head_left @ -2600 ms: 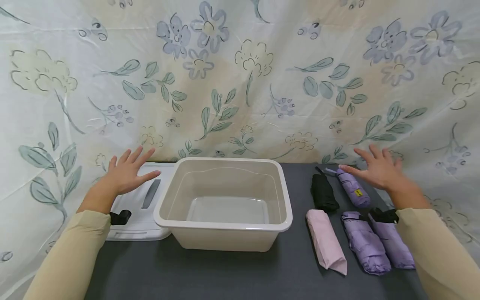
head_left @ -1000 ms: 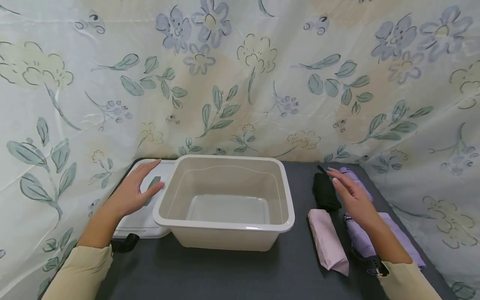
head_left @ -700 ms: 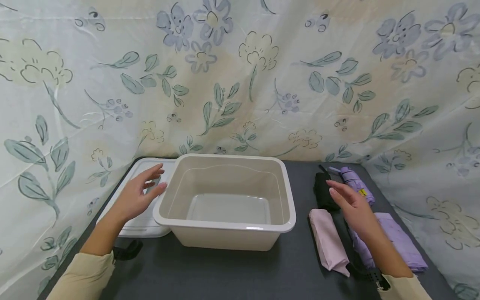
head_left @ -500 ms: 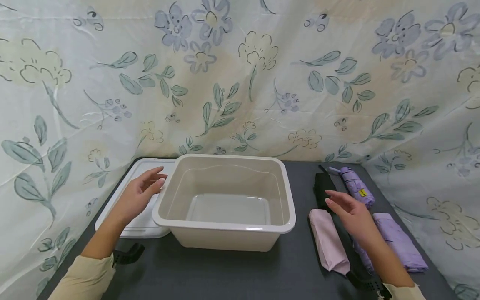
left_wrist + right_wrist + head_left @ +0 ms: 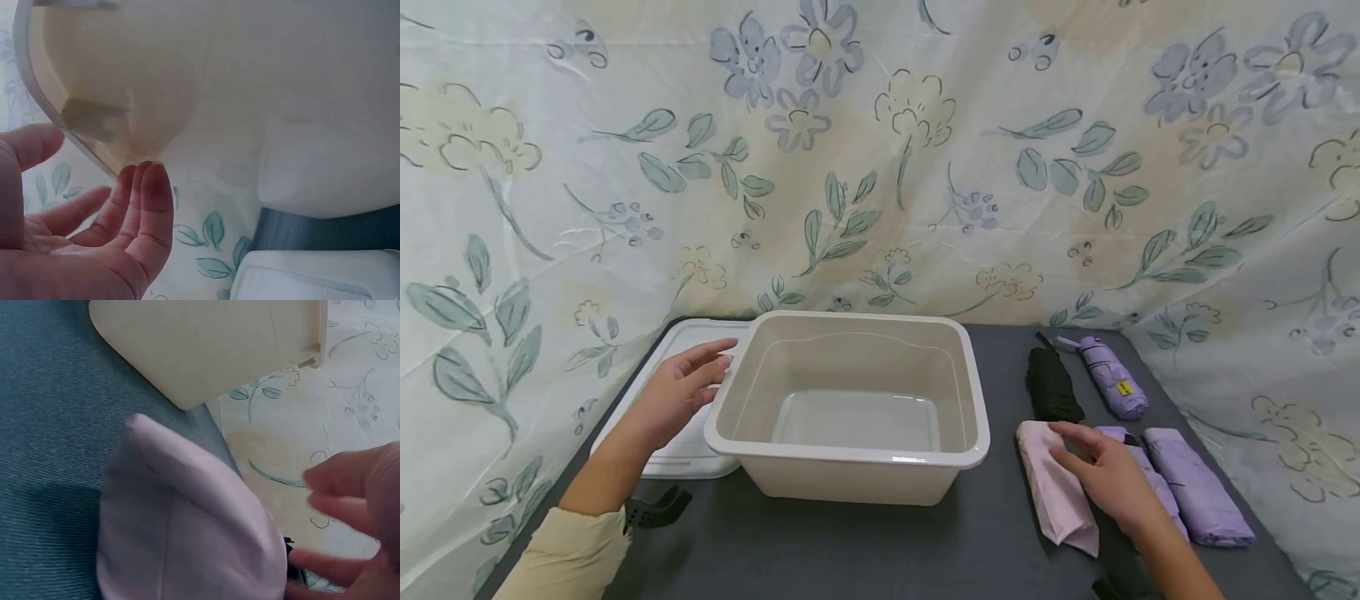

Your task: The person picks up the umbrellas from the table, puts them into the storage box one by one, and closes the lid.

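Note:
An empty beige plastic bin (image 5: 850,477) stands mid-table. My left hand (image 5: 672,398) is at its left side, fingers loosely bent; in the left wrist view the fingertips (image 5: 156,181) come right at the bin's outer wall. My right hand (image 5: 1105,475) hovers over the pink folded umbrella (image 5: 1051,492), fingers relaxed and apart, its index fingertip overlapping the upper end. The right wrist view shows the pink umbrella (image 5: 187,519) close up, with the fingers beside it and nothing between them. A black folded umbrella (image 5: 1051,385) lies just behind the pink one.
Right of these lie a purple umbrella (image 5: 1108,375) with a yellow tag and two more purple ones, one (image 5: 1198,487) at the outer right. A white lid (image 5: 692,454) lies flat left of the bin, partly under my left arm. A floral curtain (image 5: 880,167) hangs behind the dark table.
Both hands were spread wide and raised at first. The left hand has come in to the bin's left side. The right hand has moved inward and toward me, down to the pink umbrella.

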`<state>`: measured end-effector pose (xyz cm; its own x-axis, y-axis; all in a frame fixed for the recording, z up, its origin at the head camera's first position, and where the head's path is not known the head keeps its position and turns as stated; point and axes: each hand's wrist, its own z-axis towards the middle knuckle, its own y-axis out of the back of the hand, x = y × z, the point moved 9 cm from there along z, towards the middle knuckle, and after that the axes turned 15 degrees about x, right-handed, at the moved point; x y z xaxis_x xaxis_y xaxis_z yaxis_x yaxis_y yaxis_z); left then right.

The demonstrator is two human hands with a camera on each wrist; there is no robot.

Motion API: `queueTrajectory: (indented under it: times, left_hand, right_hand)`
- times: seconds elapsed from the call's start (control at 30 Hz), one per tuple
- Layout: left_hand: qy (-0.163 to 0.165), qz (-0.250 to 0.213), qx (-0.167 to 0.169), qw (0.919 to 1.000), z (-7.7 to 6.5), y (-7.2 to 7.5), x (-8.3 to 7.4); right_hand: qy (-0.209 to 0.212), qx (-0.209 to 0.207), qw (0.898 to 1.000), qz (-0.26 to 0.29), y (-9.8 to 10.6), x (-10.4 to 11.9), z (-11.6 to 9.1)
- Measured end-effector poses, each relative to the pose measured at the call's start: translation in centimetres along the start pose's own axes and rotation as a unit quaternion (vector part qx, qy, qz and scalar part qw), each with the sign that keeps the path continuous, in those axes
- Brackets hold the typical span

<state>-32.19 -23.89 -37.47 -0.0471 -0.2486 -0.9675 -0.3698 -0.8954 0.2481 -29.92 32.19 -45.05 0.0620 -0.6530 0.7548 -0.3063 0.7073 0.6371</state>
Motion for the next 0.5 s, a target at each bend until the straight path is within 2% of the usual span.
queueTrajectory:
  times: [0.2, 0.4, 0.5]
  left_hand:
    - [0.013, -0.034, 0.010, 0.9993, 0.30, 0.04, 0.20]
    - [0.023, -0.051, 0.017, 0.9983, 0.58, 0.14, 0.45]
    - [0.021, -0.059, 0.023, 0.9978, 0.72, 0.18, 0.42]
  right_hand:
    - [-0.020, 0.058, 0.998, 0.034, -1.16, -0.85, -0.35]
    - [-0.006, 0.073, 0.997, 0.007, -0.91, -0.54, -0.29]
    - [-0.014, 0.093, 0.996, 0.003, -0.87, -0.51, -0.25]
